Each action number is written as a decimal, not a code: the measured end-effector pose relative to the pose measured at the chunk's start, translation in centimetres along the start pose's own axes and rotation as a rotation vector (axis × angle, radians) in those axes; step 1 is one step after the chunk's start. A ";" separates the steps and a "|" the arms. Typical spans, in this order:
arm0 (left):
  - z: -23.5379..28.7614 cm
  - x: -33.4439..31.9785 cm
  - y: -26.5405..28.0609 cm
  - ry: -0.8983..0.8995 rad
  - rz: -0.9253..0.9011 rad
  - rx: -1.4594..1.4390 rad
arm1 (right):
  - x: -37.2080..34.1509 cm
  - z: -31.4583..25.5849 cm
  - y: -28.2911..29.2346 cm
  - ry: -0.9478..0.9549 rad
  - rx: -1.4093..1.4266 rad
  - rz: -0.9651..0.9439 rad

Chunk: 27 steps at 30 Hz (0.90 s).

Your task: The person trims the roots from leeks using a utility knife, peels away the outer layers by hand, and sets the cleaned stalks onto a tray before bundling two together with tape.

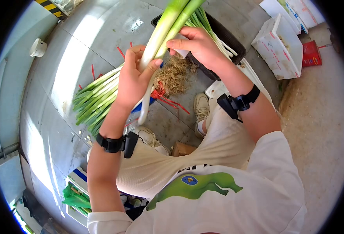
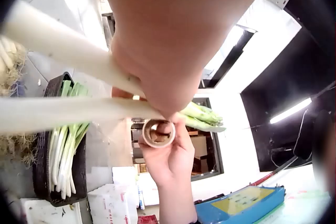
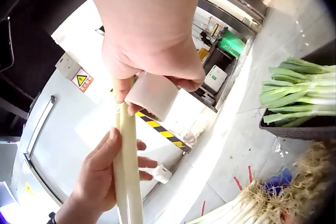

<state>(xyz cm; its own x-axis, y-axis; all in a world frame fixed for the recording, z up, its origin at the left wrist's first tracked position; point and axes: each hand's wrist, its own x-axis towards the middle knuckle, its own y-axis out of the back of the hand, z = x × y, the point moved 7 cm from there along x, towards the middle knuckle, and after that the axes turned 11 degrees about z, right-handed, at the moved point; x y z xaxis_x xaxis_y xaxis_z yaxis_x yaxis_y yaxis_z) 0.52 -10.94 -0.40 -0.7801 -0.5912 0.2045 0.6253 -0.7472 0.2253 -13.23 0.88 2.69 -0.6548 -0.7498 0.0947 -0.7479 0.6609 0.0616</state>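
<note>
Two thick leeks (image 1: pixel 162 37) slant up in front of the person, white ends down and green tops at the upper edge of the head view. The left hand (image 1: pixel 133 78) grips their white lower part, its thumb across the front. The right hand (image 1: pixel 201 48) holds a white roll of tape (image 3: pixel 157 97) against the stalks, higher up than the left hand. The roll's hollow core faces the left wrist view, beside the white stalks (image 2: pixel 68 113). In the right wrist view the right thumb and fingers lie close to the leek surface, partly hidden by the roll.
On the floor lies a bunch of leeks (image 1: pixel 101 95) with tangled roots (image 1: pixel 176 80) and red ties (image 1: pixel 168 102). A dark crate (image 1: pixel 234 43) with more leeks stands beyond the right hand. White foam boxes (image 1: pixel 277 50) stand at the right, a white cylinder (image 1: pixel 38 47) at the far left.
</note>
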 end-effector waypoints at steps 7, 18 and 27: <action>5.4 -1.0 0.0 -0.653 0.314 0.695 | -0.8 -0.7 -1.2 -0.068 0.046 0.129; 2.3 -0.5 0.4 -0.355 0.234 0.502 | -0.6 -0.9 -1.6 -0.032 0.007 -0.026; 1.0 -0.2 -0.1 0.088 0.155 -0.023 | -0.2 0.2 1.3 -0.170 -0.270 -0.068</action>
<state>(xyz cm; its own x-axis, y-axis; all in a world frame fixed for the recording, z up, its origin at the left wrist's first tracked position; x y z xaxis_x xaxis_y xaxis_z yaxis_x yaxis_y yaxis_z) 0.62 -10.43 0.53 -0.6736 -0.7235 0.1508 0.7385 -0.6511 0.1753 -14.05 1.88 2.53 -0.6304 -0.7716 -0.0845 -0.7493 0.5765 0.3258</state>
